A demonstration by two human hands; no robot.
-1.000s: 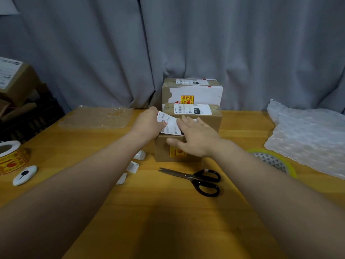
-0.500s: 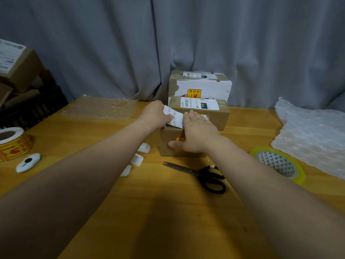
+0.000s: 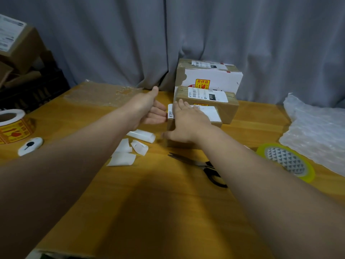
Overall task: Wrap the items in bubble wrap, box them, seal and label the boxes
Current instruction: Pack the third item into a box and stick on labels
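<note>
A small brown cardboard box (image 3: 216, 124) stands mid-table with a white shipping label (image 3: 211, 113) on its top. My right hand (image 3: 186, 124) lies flat on that label, fingers straight, thumb down the box's near side. My left hand (image 3: 149, 109) hovers just left of the box, palm turned toward it, fingers relaxed and empty, fingertips close to the label's left edge. Behind stand two more labelled boxes, a brown one (image 3: 227, 109) and a white-faced one (image 3: 211, 77) with a yellow fragile sticker.
White backing-paper scraps (image 3: 128, 150) lie left of the box. Black scissors (image 3: 209, 169) sit in front, a yellow tape roll (image 3: 287, 161) and bubble wrap (image 3: 317, 131) to the right. A fragile-sticker roll (image 3: 13, 126) and a white cutter (image 3: 30, 145) are at the left edge.
My left hand has let go of the label's left edge and drawn back, open. The label now lies flat on the box under my right hand.
</note>
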